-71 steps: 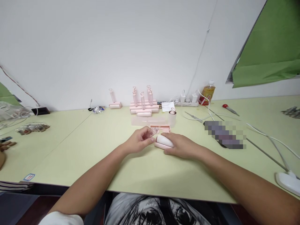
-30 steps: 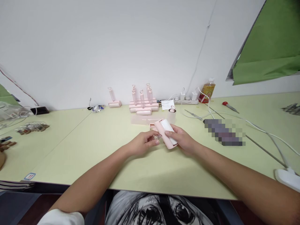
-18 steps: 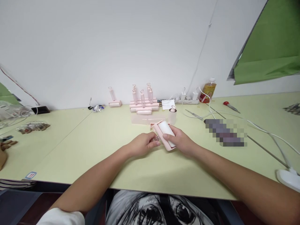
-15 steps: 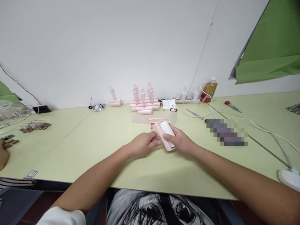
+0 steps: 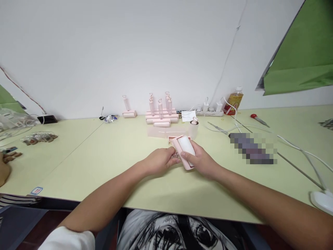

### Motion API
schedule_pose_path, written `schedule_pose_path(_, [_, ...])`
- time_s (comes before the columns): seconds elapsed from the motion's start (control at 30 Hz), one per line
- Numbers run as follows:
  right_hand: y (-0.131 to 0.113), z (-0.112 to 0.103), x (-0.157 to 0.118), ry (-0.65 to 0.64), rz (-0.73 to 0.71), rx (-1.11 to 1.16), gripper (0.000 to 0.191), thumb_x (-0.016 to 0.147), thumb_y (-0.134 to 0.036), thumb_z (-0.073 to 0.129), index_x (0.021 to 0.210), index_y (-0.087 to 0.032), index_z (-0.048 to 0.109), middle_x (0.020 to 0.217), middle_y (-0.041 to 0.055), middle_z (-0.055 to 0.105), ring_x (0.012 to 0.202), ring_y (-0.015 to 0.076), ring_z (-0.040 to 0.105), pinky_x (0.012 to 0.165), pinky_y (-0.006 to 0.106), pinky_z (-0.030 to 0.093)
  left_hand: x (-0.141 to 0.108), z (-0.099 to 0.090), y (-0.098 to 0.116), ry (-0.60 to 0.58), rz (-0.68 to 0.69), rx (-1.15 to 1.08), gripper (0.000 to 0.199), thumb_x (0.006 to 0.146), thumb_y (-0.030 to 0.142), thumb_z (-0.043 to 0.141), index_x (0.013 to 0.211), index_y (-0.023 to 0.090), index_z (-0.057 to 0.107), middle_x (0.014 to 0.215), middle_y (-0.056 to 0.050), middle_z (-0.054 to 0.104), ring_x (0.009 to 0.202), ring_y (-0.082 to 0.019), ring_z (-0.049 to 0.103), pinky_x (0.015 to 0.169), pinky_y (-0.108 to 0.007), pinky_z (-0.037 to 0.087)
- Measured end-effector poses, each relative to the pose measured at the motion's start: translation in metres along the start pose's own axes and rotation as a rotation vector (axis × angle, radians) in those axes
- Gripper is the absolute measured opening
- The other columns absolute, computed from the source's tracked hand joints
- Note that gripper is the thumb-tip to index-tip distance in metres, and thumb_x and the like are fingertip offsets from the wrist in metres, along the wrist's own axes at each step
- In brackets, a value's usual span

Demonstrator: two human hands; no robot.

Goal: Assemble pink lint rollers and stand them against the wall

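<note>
Tilted over the table's middle is a pink lint roller (image 5: 183, 154) with a white roll (image 5: 186, 145) in its case. My right hand (image 5: 203, 158) is wrapped round it, thumb across the white roll. My left hand (image 5: 163, 160) pinches the small clear handle (image 5: 175, 155) at the roller's left side. Just behind lies an open pink case piece (image 5: 172, 139), partly covered by the roller. Farther back are a clear pink tray (image 5: 166, 131), a pale cup (image 5: 193, 130) with a pink handle in it, and several pink rollers (image 5: 161, 120) with upright handles.
A lone pink roller (image 5: 129, 114) stands at the wall. To the right are a power strip (image 5: 210, 113), a drink bottle (image 5: 234, 101), a screwdriver (image 5: 259, 120) and white cables. Bagged small parts (image 5: 39, 138) lie left, near another person's hand (image 5: 4, 172).
The view has shifted slightly, so everything sits a little to the right. The roller in my right hand has turned slightly; both hands keep their hold.
</note>
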State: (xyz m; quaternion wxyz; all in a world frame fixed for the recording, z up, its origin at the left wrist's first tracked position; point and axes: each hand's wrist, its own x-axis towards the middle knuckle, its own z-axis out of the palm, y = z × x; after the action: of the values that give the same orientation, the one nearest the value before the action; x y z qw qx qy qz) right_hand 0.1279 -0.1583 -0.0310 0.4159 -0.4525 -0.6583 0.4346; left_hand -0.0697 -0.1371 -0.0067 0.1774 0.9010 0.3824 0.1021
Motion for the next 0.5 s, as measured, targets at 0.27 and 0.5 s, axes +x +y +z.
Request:
schedule_pose_path(0.27, [0.0038,0.0029,-0.0005,-0.003,-0.003,-0.013,0.050,0.084,-0.043,0.059,0.126,-0.019,0.047,0.109,0.0081,0.063,0.097,0.0256,0.059,0.083,0.037,0.048,0.0006,0.0008,-0.0026,-0.004,0.015,-0.032,0.042,0.093,0.055,0.037,0.099,0.017,0.052,0.092,-0.010,0.068,0.075,-0.024,0.062,0.060,-0.029,0.041])
schedule_pose_path(0.5, [-0.0029,-0.0037,0.0047,-0.007,-0.009,0.078,0.046,0.079,-0.041,0.065,0.118,-0.019,0.054,0.107,0.0064,0.065,0.096,0.0242,0.060,0.081,0.034,0.049,0.0032,0.0044,-0.0049,0.063,0.016,-0.214,0.041,0.090,0.057,0.043,0.094,0.018,0.056,0.084,-0.005,0.065,0.069,-0.018,0.057,0.059,-0.027,0.039])
